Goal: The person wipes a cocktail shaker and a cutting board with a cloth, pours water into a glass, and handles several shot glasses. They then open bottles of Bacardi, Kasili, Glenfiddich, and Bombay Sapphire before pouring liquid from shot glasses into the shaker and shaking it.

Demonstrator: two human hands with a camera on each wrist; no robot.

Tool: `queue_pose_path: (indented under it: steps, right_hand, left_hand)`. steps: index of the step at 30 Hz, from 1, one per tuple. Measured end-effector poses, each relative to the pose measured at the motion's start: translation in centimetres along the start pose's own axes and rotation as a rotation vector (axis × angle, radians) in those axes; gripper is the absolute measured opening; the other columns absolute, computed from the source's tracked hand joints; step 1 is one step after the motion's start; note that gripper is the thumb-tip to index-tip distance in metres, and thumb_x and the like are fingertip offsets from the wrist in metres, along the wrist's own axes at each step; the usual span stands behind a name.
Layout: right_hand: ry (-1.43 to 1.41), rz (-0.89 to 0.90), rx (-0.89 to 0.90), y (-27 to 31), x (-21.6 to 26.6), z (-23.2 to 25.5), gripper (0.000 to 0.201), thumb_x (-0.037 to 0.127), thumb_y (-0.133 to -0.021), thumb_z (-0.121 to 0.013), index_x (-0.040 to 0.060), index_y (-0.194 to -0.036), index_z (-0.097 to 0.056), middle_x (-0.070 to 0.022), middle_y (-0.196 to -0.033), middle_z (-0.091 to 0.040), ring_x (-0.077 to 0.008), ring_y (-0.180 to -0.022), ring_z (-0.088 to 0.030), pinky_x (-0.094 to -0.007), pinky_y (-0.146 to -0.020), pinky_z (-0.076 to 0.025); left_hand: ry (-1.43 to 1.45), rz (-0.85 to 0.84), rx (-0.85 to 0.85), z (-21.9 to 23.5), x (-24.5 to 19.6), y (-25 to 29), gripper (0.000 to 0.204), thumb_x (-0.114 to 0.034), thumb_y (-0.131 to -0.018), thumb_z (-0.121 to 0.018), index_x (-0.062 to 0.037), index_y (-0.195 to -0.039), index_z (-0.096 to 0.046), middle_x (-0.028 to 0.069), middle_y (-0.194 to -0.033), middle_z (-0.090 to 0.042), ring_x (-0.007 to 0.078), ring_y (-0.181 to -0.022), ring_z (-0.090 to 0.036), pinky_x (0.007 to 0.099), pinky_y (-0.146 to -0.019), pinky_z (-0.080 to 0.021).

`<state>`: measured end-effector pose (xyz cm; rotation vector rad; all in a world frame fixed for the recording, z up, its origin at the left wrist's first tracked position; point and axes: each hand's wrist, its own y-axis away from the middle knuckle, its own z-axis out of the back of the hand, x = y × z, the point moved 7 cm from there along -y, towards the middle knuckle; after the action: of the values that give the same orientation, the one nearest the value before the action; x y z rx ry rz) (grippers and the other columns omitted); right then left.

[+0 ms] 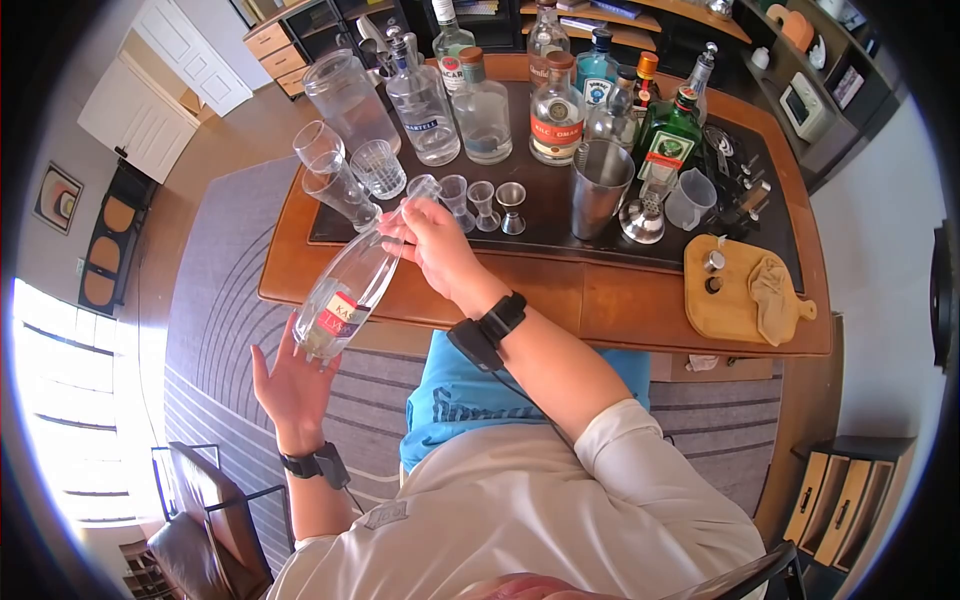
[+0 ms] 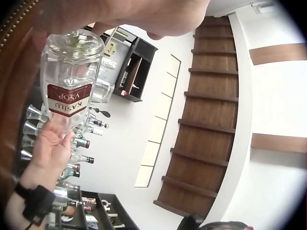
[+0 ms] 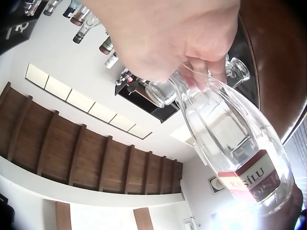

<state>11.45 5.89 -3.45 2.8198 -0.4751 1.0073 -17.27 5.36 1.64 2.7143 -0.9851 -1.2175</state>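
A clear glass bottle (image 1: 345, 285) with a red and cream label slants in front of the table's left edge, its neck toward the table and its base low. My right hand (image 1: 432, 240) grips it by the neck, fingers curled round the glass in the right wrist view. Palm up, my left hand (image 1: 298, 392) is at the base, its fingers extended and partly behind the glass. In the left wrist view the bottle's thick base (image 2: 74, 45) is right by the left hand (image 2: 129, 17). Close behind the neck stand a tall curved glass (image 1: 335, 185) and a cut tumbler (image 1: 378, 170).
On the leather-topped table (image 1: 540, 270) stand small glasses and a jigger (image 1: 511, 207), a metal shaker tin (image 1: 600, 190), a plastic cup (image 1: 690, 200) and a glass pitcher (image 1: 350, 100). Several liquor bottles (image 1: 556, 115) line the back. A wooden board (image 1: 735, 315) lies at right.
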Motion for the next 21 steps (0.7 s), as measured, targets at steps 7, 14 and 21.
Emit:
queue_pose_path:
  steps: [7,14,21]
  right_hand:
    - [-0.049,0.007,0.01,0.0,0.1,0.0,0.022,0.03,-0.114,-0.054,0.0086,-0.118,-0.058,-0.0124,-0.121,-0.069,-0.0256,-0.118,-0.068,-0.0465,-0.102,-0.056]
    - [-0.096,0.017,-0.003,0.2,0.4,-0.2,0.022,0.028,-0.115,-0.052,0.0069,-0.114,-0.059,-0.0136,-0.119,-0.069,-0.0266,-0.116,-0.069,-0.0491,-0.103,-0.057]
    - [-0.141,0.031,-0.01,0.5,0.8,-0.2,0.024,0.028,-0.115,-0.051,0.0059,-0.111,-0.059,-0.014,-0.117,-0.069,-0.0273,-0.116,-0.069,-0.0506,-0.103,-0.058]
  left_hand:
    - [-0.022,-0.005,-0.034,-0.8,-0.5,0.3,0.086,-0.07,-0.107,-0.035,-0.0075,-0.166,-0.034,0.0154,-0.16,-0.048,0.0324,-0.143,-0.047,0.0539,-0.115,-0.037]
    - [-0.041,-0.011,0.013,-1.7,-1.2,0.4,0.089,-0.073,-0.106,-0.032,-0.007,-0.167,-0.033,0.0153,-0.16,-0.049,0.0323,-0.14,-0.049,0.0522,-0.113,-0.039]
    - [-0.056,-0.015,0.045,-2.6,-1.7,0.4,0.097,-0.079,-0.104,-0.028,-0.0054,-0.168,-0.031,0.0158,-0.159,-0.05,0.0317,-0.138,-0.05,0.0512,-0.113,-0.041]
